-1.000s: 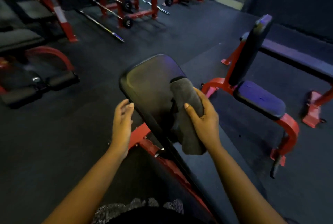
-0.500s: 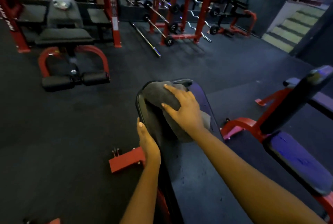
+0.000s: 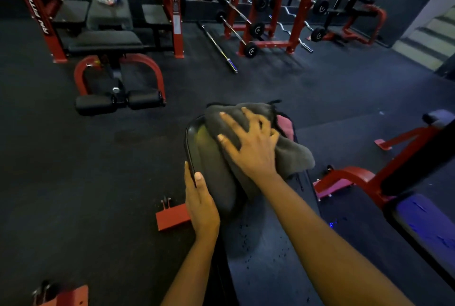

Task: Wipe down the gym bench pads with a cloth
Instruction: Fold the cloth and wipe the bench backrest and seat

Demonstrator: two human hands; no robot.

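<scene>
A black padded bench back [image 3: 211, 170] runs away from me in the middle of the head view, its lower part speckled with drops. A grey cloth [image 3: 290, 155] lies draped over its far end. My right hand [image 3: 248, 145] presses flat on the cloth with fingers spread. My left hand [image 3: 200, 203] rests on the pad's left edge, thumb on top and fingers down the side.
A red-framed bench with a blue seat [image 3: 428, 227] stands close on the right. A sit-up bench with black rollers [image 3: 118, 101] is at the left. A barbell [image 3: 219, 47] lies on the dark floor before red racks [image 3: 261, 10]. Stairs [image 3: 428, 39] at far right.
My right hand slid the cloth up the pad to its far end and spread flat over it. My left hand shifted along the left edge. My head lifted, showing more of the room.
</scene>
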